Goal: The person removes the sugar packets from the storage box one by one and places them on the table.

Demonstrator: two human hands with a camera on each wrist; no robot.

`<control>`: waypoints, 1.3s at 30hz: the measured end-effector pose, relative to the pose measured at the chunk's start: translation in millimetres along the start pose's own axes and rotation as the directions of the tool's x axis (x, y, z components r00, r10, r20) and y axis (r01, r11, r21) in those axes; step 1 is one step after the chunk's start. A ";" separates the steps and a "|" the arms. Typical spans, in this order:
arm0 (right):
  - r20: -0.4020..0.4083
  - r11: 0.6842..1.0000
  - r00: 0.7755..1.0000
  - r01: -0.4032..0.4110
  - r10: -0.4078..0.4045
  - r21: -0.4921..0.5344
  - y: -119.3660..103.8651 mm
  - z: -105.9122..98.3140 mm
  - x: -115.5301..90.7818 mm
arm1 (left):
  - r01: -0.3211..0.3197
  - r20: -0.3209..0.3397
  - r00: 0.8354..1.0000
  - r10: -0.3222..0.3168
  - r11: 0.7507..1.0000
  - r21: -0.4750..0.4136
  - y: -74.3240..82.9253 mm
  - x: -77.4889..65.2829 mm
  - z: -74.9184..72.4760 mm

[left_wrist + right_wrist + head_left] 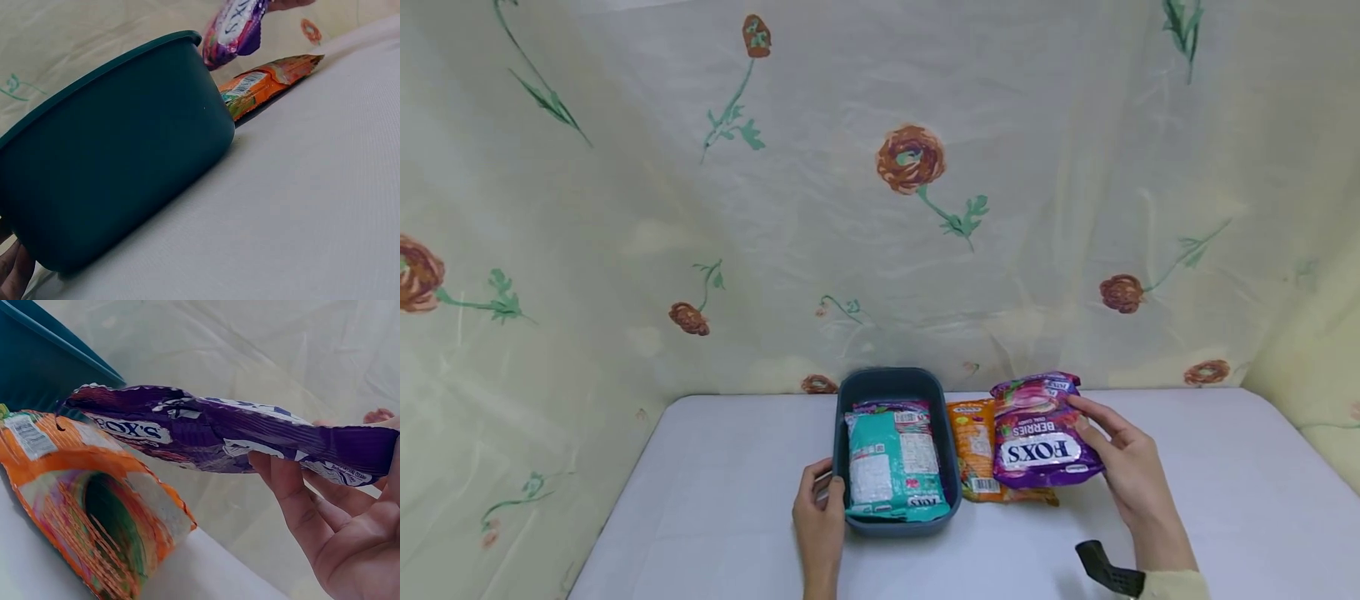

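A purple Fox's Berries candy bag is pinched at its right edge by my right hand, thumb on the near face. In the right wrist view, the candy bag hangs above an orange bag. My left hand touches the outer left wall of a dark teal bin; in the left wrist view, its fingers lie at the bin's lower corner. Inside the bin lies a turquoise Fox's bag, on top of a purple bag that is mostly hidden.
The orange bag lies on the white table against the bin's right side, partly covered by the held bag. A flowered cloth hangs behind the table. A black strap-like piece sticks out near my right wrist.
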State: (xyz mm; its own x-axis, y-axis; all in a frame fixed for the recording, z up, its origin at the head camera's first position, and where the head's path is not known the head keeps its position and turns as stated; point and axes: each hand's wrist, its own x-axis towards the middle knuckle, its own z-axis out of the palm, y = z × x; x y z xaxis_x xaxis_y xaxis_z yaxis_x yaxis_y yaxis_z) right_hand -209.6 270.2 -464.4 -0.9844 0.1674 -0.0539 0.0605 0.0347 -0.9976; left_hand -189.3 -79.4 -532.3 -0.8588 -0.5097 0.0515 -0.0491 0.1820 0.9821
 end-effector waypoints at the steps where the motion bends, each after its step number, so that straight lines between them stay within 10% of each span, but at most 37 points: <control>1: -0.001 1.000 1.000 0.003 -0.003 0.003 0.9 -1.5 -0.3 | -0.001 0.002 1.000 0.001 1.000 0.001 0.1 -0.1 0.1; 39: 0.009 0.992 0.995 -0.103 0.103 0.070 25.0 -44.1 12.3 | 0.014 0.002 1.000 -0.013 1.000 -0.011 0.0 1.3 0.8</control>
State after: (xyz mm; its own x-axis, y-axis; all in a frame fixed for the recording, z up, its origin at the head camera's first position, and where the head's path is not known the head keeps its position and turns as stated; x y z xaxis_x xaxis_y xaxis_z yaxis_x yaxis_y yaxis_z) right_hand -212.9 316.5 -488.1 -0.9745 0.1610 -0.1565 0.1500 -0.0522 -0.9873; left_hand -190.9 -79.3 -532.4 -0.8588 -0.5109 0.0380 -0.0552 0.1661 0.9846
